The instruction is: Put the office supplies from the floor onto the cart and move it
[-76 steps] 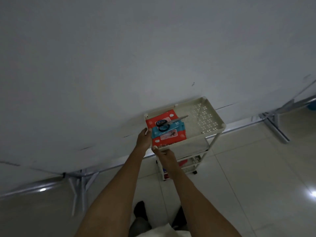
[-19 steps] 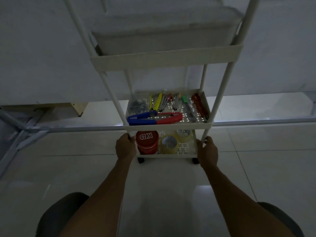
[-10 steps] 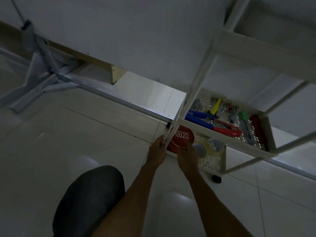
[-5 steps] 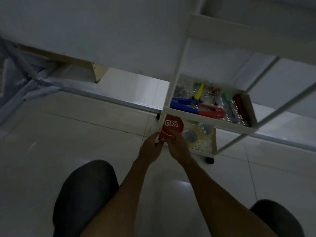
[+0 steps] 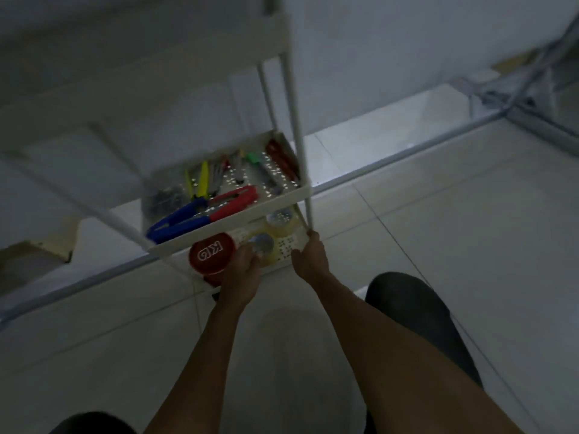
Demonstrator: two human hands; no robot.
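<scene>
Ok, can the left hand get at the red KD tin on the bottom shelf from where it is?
Probably yes: the left hand sits right beside the red tin at the bottom shelf's open front edge, nothing between them.

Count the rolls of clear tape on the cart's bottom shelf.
2. One tape roll lies near the front, beside the red tin and touching the left hand. The other tape roll sits behind it, partly under the middle shelf, which may hide more.
</scene>
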